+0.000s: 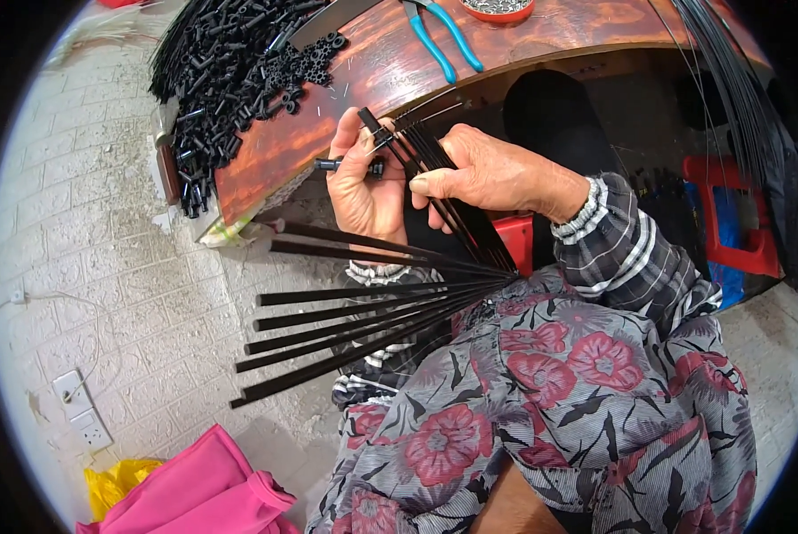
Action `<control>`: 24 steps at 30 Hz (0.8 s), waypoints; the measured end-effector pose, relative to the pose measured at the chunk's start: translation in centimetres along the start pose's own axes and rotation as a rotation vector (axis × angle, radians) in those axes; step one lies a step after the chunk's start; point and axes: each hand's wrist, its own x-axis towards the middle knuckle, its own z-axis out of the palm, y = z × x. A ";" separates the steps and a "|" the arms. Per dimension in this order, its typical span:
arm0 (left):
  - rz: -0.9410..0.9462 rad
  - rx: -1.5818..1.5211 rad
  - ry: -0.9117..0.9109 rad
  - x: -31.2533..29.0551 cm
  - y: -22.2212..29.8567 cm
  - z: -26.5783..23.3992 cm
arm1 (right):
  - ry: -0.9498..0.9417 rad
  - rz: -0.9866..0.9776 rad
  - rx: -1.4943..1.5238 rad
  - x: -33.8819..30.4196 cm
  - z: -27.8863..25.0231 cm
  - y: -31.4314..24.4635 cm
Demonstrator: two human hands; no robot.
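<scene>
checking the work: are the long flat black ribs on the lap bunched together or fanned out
Fanned out: the long flat black ribs meet at one point by the lap and their free ends spread apart toward the person's left.

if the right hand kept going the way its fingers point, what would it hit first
The right hand points left across the black ribs toward the left hand. It would likely meet that hand first, already almost touching; depth is hard to judge.
</scene>
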 end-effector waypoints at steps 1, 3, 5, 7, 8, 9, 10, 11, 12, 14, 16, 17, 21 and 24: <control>-0.009 -0.001 -0.021 0.1 -0.1 0.1 | 0.001 0.003 0.003 -0.1 -0.1 0.0; -0.008 0.010 0.001 -0.2 -0.3 0.2 | 0.001 -0.002 0.012 -0.3 -0.1 0.0; -0.025 -0.014 -0.005 -0.3 -0.5 -0.1 | -0.002 -0.006 0.024 -0.5 0.0 0.2; -0.017 -0.009 0.023 -0.4 -0.2 0.6 | -0.014 -0.024 0.049 -0.5 0.0 0.1; -0.008 0.001 0.020 -0.5 -0.2 0.8 | -0.014 -0.024 0.051 -0.6 0.1 0.1; 0.001 0.011 0.016 -0.7 -0.1 1.0 | -0.005 -0.028 0.061 -0.7 0.1 0.1; -0.007 0.010 0.024 -0.8 -0.2 1.2 | 0.004 -0.033 0.070 -0.8 0.1 0.1; -0.009 0.010 0.022 -0.8 -0.3 1.4 | 0.006 -0.034 0.071 -1.0 0.1 0.1; -0.007 0.009 0.051 -0.9 -0.1 1.7 | 0.005 -0.029 0.067 -0.9 0.2 -0.1; -0.009 0.006 0.077 -1.0 0.0 2.0 | 0.008 -0.025 0.063 -0.9 0.3 -0.2; -0.055 -0.026 0.095 -1.1 -0.1 2.2 | -0.003 -0.034 0.079 -1.0 0.1 -0.1; -0.057 -0.026 0.094 -1.1 -0.2 2.1 | -0.001 -0.035 0.080 -1.0 0.1 0.0; -0.013 -0.019 0.055 -1.1 -0.2 2.0 | 0.033 -0.043 0.046 -1.0 0.3 -0.1; -0.016 0.019 0.120 -1.4 0.0 1.3 | 0.034 -0.052 0.060 -0.9 0.2 -0.1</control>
